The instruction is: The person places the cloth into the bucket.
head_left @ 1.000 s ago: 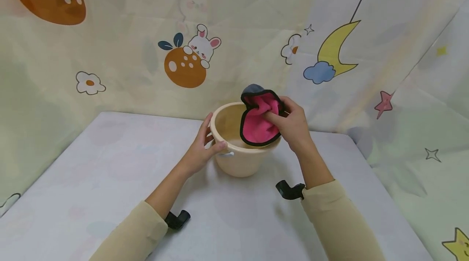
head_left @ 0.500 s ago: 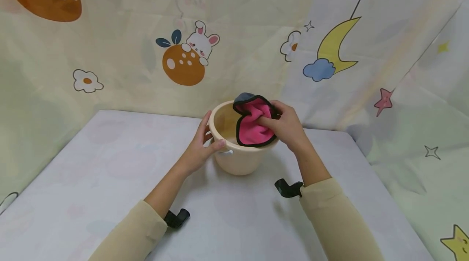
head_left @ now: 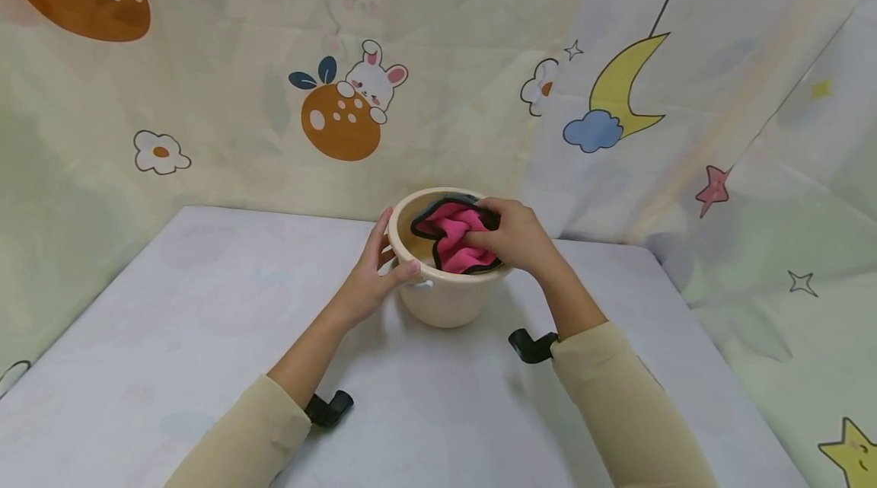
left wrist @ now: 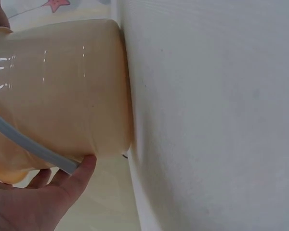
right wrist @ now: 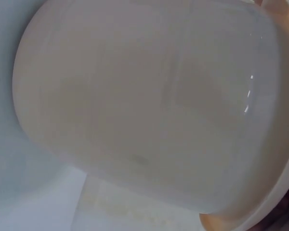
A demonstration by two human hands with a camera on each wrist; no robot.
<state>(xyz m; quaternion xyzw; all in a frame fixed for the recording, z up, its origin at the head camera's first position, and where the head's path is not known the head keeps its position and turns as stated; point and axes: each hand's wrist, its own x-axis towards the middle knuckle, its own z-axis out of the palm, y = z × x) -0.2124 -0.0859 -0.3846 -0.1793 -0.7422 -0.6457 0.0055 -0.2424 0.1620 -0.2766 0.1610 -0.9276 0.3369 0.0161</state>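
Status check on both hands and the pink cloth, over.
Left hand holds bucket. Right hand pinches pink cloth, in bucket's mouth. No obstruction visible.

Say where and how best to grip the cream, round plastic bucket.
Probably by the rim, from the left, thumb on the near side, much as the left hand does: the bucket stands upright and widens upward, while the right hand and the pink, black-edged cloth it pinches take up the right side.
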